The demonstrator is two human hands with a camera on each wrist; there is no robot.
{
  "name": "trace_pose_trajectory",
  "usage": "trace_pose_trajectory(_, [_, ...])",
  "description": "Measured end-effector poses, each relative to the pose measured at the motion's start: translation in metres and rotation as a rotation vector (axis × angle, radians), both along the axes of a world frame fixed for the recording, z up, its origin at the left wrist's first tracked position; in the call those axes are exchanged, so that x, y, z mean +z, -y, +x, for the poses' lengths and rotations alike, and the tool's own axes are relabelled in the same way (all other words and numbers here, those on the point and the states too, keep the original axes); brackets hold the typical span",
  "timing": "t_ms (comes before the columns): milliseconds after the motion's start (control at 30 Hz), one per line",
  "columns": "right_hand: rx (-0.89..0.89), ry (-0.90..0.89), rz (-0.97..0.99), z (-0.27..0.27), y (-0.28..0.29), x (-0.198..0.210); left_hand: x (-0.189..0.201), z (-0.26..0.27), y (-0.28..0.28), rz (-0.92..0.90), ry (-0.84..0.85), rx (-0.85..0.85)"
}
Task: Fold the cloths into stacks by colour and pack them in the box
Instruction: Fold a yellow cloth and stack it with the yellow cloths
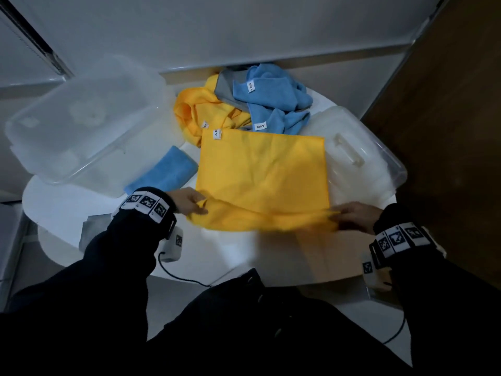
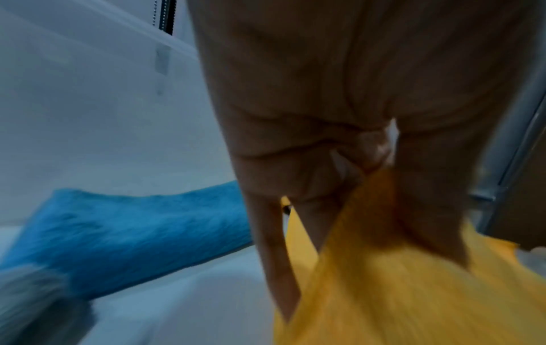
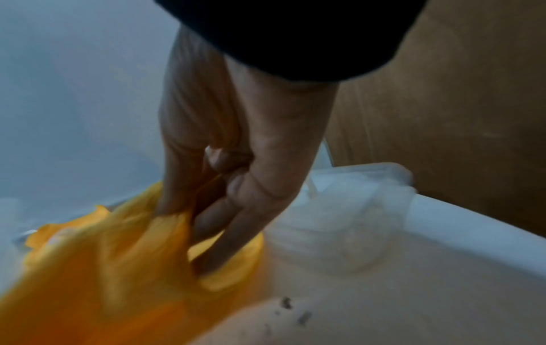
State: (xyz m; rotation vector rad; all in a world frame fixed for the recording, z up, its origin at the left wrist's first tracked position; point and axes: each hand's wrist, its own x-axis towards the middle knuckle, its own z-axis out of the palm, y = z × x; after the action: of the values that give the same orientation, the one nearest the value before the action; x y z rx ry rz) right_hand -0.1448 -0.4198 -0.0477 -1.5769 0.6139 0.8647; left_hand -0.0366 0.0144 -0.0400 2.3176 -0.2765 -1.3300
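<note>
A yellow cloth (image 1: 263, 175) lies spread in the middle of the white table (image 1: 62, 210), its near edge lifted off the surface. My left hand (image 1: 193, 203) pinches the near left corner of the yellow cloth (image 2: 384, 291). My right hand (image 1: 349, 214) pinches the near right corner of the same cloth (image 3: 118, 268). A folded blue cloth (image 1: 162, 172) lies left of it, also seen as the blue cloth (image 2: 132, 238). Behind are a crumpled yellow cloth (image 1: 198, 109), loose blue cloths (image 1: 271, 99) and a grey cloth (image 1: 226, 88). The clear plastic box (image 1: 84, 123) stands at the left.
A clear lid (image 1: 360, 158) lies at the right of the table, against the spread cloth. A folded grey cloth (image 1: 90, 232) sits by my left sleeve. Bare white table lies in front of the cloth. A brown panel (image 1: 455, 104) stands at the right.
</note>
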Motion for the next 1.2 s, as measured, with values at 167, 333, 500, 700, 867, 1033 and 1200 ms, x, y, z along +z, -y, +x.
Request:
trace_pose_trajectory(167, [0.390, -0.345, -0.022, -0.024, 0.008, 0.006, -0.010, -0.030, -0.013, 0.051, -0.311, 0.068])
trace_pose_trajectory(333, [0.337, -0.340, -0.026, -0.022, 0.005, 0.007, -0.007, -0.040, -0.018, 0.028, -0.332, 0.173])
trace_pose_trajectory(500, [0.053, -0.048, -0.003, 0.007, 0.004, 0.011, -0.007, -0.029, -0.028, -0.280, -0.152, 0.694])
trace_pose_trajectory(700, [-0.282, 0.060, -0.280, 0.030, -0.028, -0.029, -0.045, -0.020, 0.003, -0.085, 0.135, 1.002])
trace_pose_trajectory(867, [-0.183, 0.072, -0.603, 0.035, -0.034, -0.036, -0.046, -0.016, 0.020, 0.047, 0.504, 0.995])
trace_pose_trajectory(1033, [-0.258, 0.192, -0.692, 0.046, -0.035, -0.021, -0.040, 0.010, 0.019, 0.050, 0.566, 0.996])
trace_pose_trajectory(1200, [-0.151, 0.069, -0.754, 0.054, -0.049, -0.027, -0.043, 0.020, 0.025, 0.180, 0.477, 0.861])
